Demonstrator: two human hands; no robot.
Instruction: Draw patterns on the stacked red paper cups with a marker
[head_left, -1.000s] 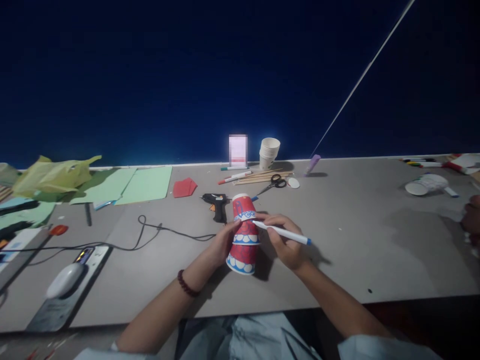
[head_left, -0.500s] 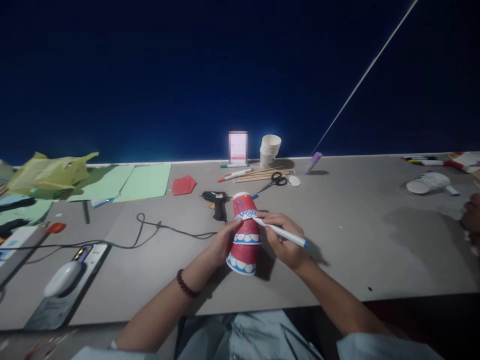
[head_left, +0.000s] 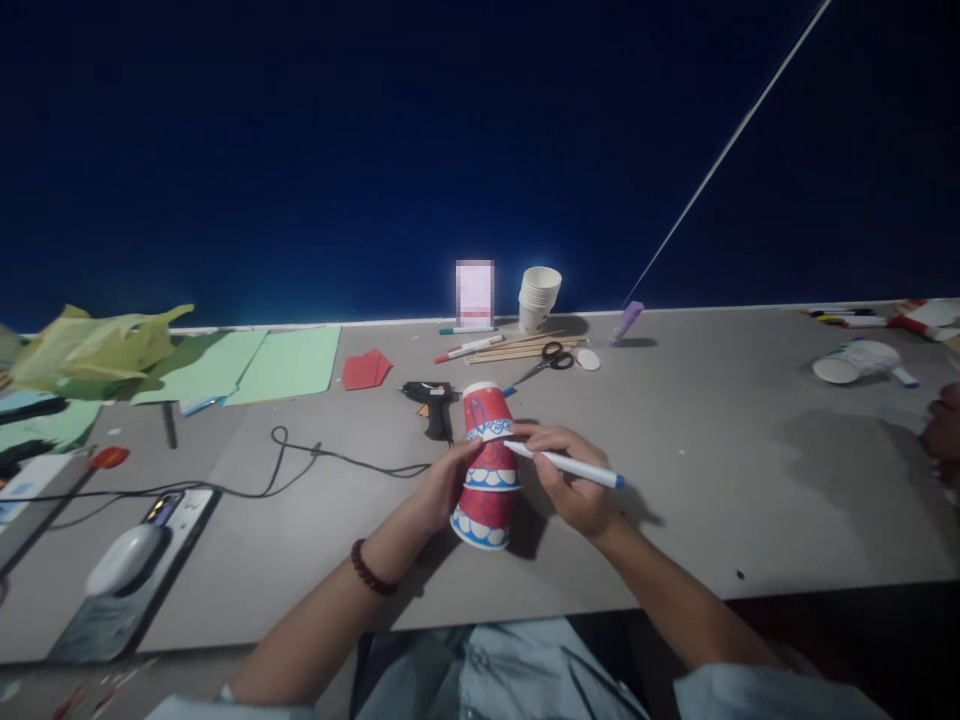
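Several red paper cups, nested into a tower with blue and white scalloped rims, stand tilted at the table's near middle. My left hand is wrapped round the tower's left side, its thumb near the upper rim. In my right hand a white marker with a blue end is gripped like a pen. Its tip points at the middle cup, just below the blue-patterned upper rim; whether it touches the surface I cannot tell. Behind the tower lies a black glue gun.
Scissors, wooden sticks and a stack of white paper cups stand beyond my hands. Red paper and green sheets lie left. A black cable crosses the left side. Another person's hand shows at the right edge.
The marker's tip has moved slightly down from the upper rim onto the red of the middle cup. My left hand keeps its hold on the tower.
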